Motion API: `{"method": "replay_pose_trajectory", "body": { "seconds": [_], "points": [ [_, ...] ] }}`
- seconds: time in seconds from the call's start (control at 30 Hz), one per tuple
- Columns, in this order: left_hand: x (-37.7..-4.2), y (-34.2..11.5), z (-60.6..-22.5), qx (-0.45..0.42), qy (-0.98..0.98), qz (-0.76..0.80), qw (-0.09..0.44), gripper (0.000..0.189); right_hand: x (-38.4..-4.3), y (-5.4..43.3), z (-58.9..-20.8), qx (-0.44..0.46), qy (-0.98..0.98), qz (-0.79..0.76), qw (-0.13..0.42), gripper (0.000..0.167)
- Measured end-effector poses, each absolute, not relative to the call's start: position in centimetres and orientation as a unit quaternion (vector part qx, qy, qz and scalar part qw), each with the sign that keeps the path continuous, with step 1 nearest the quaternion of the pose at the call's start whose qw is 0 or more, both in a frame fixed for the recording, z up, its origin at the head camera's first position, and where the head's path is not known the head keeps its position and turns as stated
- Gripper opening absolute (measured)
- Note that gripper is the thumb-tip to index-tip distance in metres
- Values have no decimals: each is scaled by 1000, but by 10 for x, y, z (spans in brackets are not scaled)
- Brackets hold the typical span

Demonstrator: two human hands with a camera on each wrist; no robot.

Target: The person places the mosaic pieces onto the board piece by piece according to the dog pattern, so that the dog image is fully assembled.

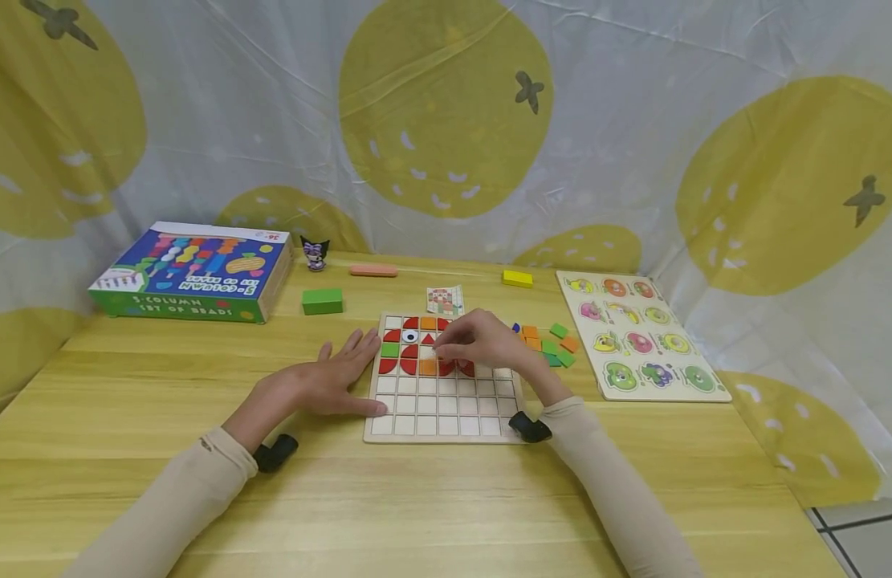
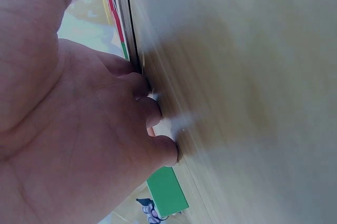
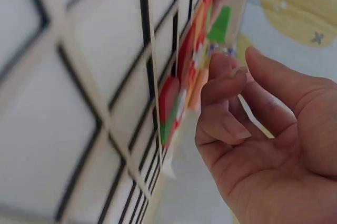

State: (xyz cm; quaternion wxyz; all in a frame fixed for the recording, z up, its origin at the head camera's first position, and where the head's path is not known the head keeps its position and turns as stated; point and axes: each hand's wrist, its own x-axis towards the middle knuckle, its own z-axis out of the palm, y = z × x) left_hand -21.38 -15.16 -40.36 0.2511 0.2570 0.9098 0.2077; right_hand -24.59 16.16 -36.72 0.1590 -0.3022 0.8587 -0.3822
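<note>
A wooden grid board [image 1: 446, 409] lies on the table, its upper rows partly filled with red, orange and green tiles and one round eye tile [image 1: 410, 336]. My left hand [image 1: 337, 381] rests along the board's left edge, fingers spread and thumb on its lower left part. In the left wrist view the palm and fingertips of the left hand [image 2: 89, 113] show beside the board edge. Over the filled rows my right hand [image 1: 478, 341] hovers with bent fingers, covering some tiles. The right wrist view shows the right hand [image 3: 263, 124] with thumb and fingertips apart, nothing visible between them.
Loose orange and green tiles [image 1: 559, 330] lie right of the board, near a fruit puzzle board [image 1: 665, 353]. Behind stand a picture card [image 1: 445, 299], a yellow block [image 1: 517, 278], a pink bar [image 1: 373, 270], a green block [image 1: 322, 302], a small figurine [image 1: 315, 253] and a bead-set box [image 1: 193, 269].
</note>
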Motion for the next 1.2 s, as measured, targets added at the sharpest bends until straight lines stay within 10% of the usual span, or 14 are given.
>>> {"method": "replay_pose_trajectory", "body": {
  "seconds": [0.57,1.2],
  "points": [
    [-209,-153,-399,257,907,221,250,136,-270,294,-383,-145,899,-406,82,19],
    [-209,-152,-400,258,906,225,250,137,-267,337,-389,-27,929,-366,51,26]
  ]
}}
